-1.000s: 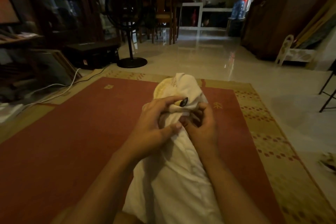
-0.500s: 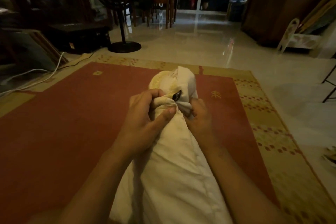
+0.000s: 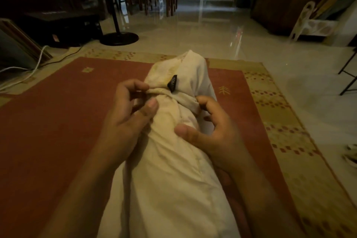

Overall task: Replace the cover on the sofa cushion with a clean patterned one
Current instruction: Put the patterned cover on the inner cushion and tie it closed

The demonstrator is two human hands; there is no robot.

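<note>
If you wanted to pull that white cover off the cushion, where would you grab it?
Probably at the bunched fold of the white cover just below the black label, coming from both sides. The cloth gathers into a narrow ridge there, loose enough to pinch; the left hand already nips its end, and the right hand curls at the other.

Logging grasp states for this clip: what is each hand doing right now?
Left hand: fingers pinching a fold of the white cushion cover near its black label.
Right hand: fingers curled on the same cover; firm grip cannot be told.
</note>
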